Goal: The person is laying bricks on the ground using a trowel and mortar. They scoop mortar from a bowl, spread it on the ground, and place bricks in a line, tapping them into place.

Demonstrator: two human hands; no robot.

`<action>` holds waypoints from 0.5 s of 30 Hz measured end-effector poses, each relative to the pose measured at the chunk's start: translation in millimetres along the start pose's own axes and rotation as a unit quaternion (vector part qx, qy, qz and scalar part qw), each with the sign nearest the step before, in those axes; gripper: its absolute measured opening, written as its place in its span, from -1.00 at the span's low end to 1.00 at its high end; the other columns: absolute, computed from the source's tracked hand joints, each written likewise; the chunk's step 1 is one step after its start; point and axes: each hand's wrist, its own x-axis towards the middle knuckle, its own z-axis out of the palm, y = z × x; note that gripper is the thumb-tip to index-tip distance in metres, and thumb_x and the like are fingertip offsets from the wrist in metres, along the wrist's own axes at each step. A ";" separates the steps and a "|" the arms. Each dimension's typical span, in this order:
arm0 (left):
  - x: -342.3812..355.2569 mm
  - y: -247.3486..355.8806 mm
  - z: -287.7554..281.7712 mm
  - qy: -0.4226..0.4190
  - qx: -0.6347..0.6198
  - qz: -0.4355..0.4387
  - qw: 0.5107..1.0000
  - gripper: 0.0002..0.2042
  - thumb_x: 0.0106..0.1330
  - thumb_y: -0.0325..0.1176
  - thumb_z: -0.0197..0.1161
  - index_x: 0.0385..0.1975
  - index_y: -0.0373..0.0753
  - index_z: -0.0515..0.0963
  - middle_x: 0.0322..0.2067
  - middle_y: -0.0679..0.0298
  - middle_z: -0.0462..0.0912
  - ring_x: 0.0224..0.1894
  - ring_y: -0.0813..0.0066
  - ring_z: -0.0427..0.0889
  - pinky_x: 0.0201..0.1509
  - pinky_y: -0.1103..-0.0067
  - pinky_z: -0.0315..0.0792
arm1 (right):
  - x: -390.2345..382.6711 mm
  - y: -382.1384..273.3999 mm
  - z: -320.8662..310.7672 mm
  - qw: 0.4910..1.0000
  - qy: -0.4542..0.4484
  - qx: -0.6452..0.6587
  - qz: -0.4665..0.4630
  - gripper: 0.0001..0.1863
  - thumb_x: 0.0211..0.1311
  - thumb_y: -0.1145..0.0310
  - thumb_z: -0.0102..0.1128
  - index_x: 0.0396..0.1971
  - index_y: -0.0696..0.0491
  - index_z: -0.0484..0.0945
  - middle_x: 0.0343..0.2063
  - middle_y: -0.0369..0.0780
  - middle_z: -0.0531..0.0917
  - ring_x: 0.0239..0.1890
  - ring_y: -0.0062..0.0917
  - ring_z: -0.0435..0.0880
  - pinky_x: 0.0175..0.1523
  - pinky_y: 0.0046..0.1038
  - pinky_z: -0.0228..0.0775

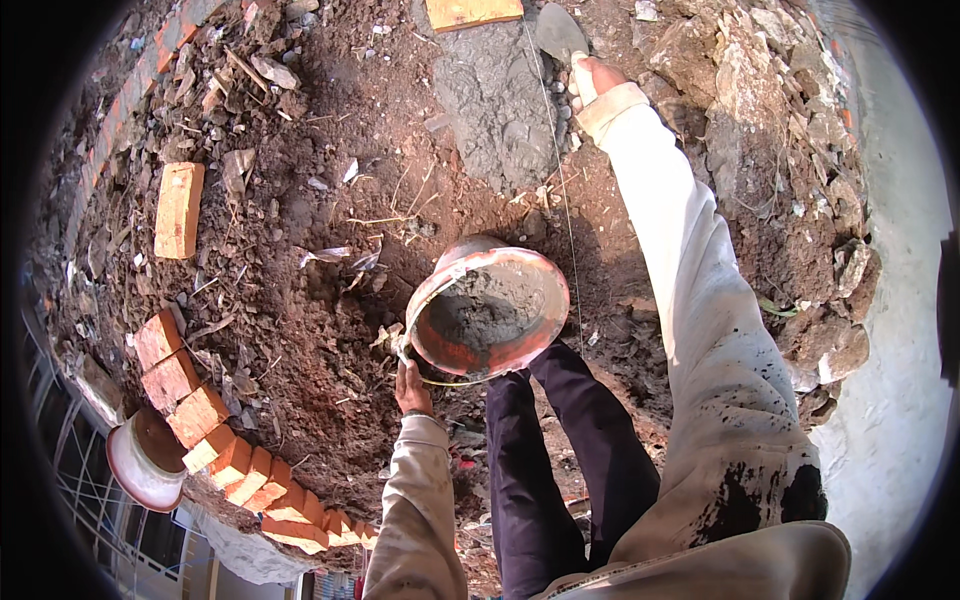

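Right fingers (603, 72) grip a metal trowel (561, 33); left fingers (407, 378), a round basin (447, 343) of lumpy mortar (490, 308).

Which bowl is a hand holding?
The middle bowl, with grey mortar inside: the left hand holds its edge. The other bowl, far left beside the bricks, has no hand on it.

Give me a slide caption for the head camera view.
Left hand at the rim of a basin of grey mix, right hand holding a trowel beside spread mortar.
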 end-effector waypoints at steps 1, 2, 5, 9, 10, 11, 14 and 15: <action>0.1 -2.5 1.7 0.003 0.050 0.103 0.993 -0.44 0.26 -0.03 0.09 0.21 -0.18 0.29 0.07 0.14 0.41 0.06 0.25 0.43 0.02 0.33 0.34 | -5.6 0.1 -3.4 0.999 -0.017 0.020 0.033 -0.63 0.21 0.20 0.04 -0.02 0.02 0.46 -0.53 -0.26 0.47 -0.55 -0.55 0.44 -0.59 -0.47 0.31; -0.9 -4.3 3.7 0.005 0.097 0.205 0.974 -0.43 0.27 -0.02 0.10 0.19 -0.25 0.31 0.00 0.12 0.45 0.00 0.29 0.45 0.02 0.41 0.34 | -17.6 1.1 -7.5 0.999 -0.016 -0.010 0.029 -0.65 0.21 0.21 0.05 -0.07 0.06 0.46 -0.50 -0.23 0.49 -0.56 -0.51 0.48 -0.60 -0.44 0.33; -10.9 -5.4 7.4 0.017 0.101 0.236 0.966 -0.35 0.27 0.02 0.10 0.20 -0.37 0.27 0.09 0.00 0.38 0.10 0.24 0.39 0.16 0.45 0.24 | -72.1 4.0 -19.4 0.994 0.000 -0.105 0.021 -0.67 0.19 0.23 0.07 -0.15 0.14 0.46 -0.46 -0.16 0.54 -0.57 -0.43 0.54 -0.64 -0.37 0.37; -29.1 -4.4 12.8 0.025 0.073 0.160 0.984 -0.20 0.22 0.08 0.17 0.29 -0.39 0.09 0.25 -0.04 0.20 0.25 0.21 0.25 0.30 0.45 0.11 | -130.3 40.5 -6.9 0.956 0.038 -0.251 -0.148 -0.61 0.15 0.17 0.11 -0.12 0.14 0.46 -0.42 -0.08 0.57 -0.50 -0.36 0.59 -0.44 -0.32 0.46; -31.1 -4.9 14.2 0.033 0.088 0.183 0.979 -0.18 0.21 0.09 0.18 0.29 -0.39 0.08 0.25 -0.04 0.19 0.27 0.22 0.22 0.31 0.44 0.10 | -130.7 49.9 0.0 0.951 0.013 -0.284 -0.122 -0.58 0.15 0.14 0.10 -0.11 0.15 0.46 -0.35 -0.03 0.59 -0.37 -0.27 0.60 -0.28 -0.30 0.45; -32.3 -6.8 14.0 0.051 0.111 0.177 0.976 -0.18 0.19 0.10 0.20 0.27 -0.40 0.11 0.24 -0.04 0.16 0.26 0.20 0.22 0.31 0.44 0.11 | -129.6 61.8 7.8 0.967 -0.029 -0.244 -0.061 -0.56 0.15 0.11 0.09 -0.11 0.16 0.47 -0.29 0.02 0.60 -0.25 -0.19 0.62 -0.11 -0.27 0.43; -26.5 -16.0 10.4 0.054 0.129 0.190 0.972 -0.24 0.19 0.08 0.19 0.23 -0.41 0.20 0.23 -0.07 0.12 0.26 0.12 0.19 0.30 0.42 0.13 | -85.7 79.0 55.1 0.973 -0.015 -0.205 -0.103 -0.56 0.19 0.05 0.03 -0.15 0.14 0.46 -0.27 0.01 0.55 -0.23 -0.20 0.53 -0.16 -0.25 0.34; -24.4 -21.6 10.1 0.061 0.099 0.199 0.973 -0.25 0.19 0.07 0.19 0.22 -0.41 0.21 0.20 -0.06 0.17 0.26 0.14 0.19 0.29 0.41 0.14 | -74.6 84.5 72.1 0.987 -0.004 -0.134 -0.090 -0.59 0.21 0.05 0.03 -0.20 0.13 0.45 -0.34 -0.04 0.54 -0.34 -0.28 0.51 -0.32 -0.27 0.32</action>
